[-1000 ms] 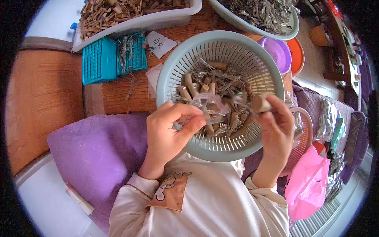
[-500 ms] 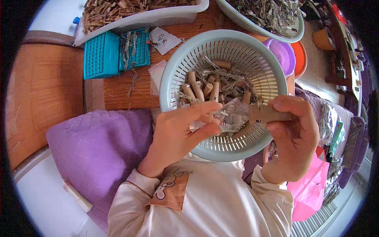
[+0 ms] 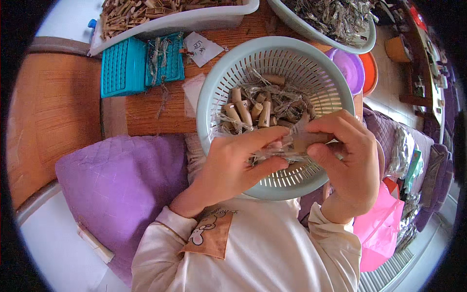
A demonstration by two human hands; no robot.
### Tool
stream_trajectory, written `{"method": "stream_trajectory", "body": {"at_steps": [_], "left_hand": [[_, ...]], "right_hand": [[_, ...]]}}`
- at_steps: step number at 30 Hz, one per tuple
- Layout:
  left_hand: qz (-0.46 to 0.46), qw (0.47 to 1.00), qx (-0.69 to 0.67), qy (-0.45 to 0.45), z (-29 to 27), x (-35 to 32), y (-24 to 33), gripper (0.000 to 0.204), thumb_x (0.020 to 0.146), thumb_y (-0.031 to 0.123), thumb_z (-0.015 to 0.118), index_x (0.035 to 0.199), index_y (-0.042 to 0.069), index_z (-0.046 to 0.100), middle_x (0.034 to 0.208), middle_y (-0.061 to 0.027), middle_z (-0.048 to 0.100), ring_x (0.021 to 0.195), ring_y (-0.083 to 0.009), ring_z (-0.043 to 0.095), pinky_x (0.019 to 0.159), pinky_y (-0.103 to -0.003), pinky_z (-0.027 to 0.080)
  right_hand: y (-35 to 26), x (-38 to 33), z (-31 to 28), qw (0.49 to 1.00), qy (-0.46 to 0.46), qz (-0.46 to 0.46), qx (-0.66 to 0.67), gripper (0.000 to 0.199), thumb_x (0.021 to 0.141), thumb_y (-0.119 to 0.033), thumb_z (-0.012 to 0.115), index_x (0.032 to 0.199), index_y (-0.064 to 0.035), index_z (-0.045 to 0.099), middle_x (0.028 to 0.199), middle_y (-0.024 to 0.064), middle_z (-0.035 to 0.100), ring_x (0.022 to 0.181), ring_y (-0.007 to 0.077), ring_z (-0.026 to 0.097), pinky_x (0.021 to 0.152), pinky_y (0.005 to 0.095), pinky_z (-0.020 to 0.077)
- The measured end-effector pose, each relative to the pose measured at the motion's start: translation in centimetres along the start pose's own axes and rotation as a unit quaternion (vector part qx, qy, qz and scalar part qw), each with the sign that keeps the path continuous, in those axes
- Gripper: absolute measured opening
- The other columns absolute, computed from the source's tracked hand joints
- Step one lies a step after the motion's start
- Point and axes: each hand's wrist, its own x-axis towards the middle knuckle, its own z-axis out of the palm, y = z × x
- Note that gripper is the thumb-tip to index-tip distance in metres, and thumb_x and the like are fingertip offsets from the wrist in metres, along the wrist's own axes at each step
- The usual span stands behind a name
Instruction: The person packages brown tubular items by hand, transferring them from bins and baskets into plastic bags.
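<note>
Fingers [image 3: 272, 138] half hide a wooden piece [image 3: 306, 142] over the basket [image 3: 214, 87].

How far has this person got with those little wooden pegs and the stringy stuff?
A pile of pegs tangled with fibre already lies in the pale colander. Right now the left hand and right hand pinch one peg and a wisp of fibre between them. The tray of sticks and bowl of fibre look full, so plenty seems left.

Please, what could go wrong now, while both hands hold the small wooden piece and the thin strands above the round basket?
The strands are thin and tangled between the left hand and the right hand; pulling may snap them or drag other pieces out. The wooden piece is pinched only at the fingertips; it could slip into the basket and get lost in the pile there.
</note>
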Motion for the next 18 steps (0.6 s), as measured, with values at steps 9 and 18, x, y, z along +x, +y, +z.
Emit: {"method": "stream_trajectory", "body": {"at_steps": [9,18], "left_hand": [[-0.048,0.995,-0.089,0.008,0.6,0.3,-0.5,0.041,0.066,0.015,0.069,0.102,0.002,0.054,0.085,-0.0114,0.061,0.076,-0.018,0.061,0.067,-0.027,0.048],[-0.155,0.908,-0.389,-0.011,0.4,0.7,-1.2,0.036,0.07,0.009,0.067,0.1,-0.005,0.052,0.088,-0.0076,0.059,0.081,-0.0111,0.056,0.072,-0.023,0.046]], "right_hand": [[-0.5,0.3,1.2,0.983,0.084,-0.133,-0.089,0.031,0.053,-0.013,0.07,0.078,0.0012,0.059,0.07,0.009,0.057,0.062,0.0192,0.057,0.057,0.0253,0.045],[1.6,1.7,0.7,0.957,-0.061,-0.277,-0.067,0.04,0.058,-0.032,0.064,0.084,-0.0027,0.061,0.095,0.0126,0.055,0.088,0.0285,0.052,0.075,0.0363,0.0417]]}}
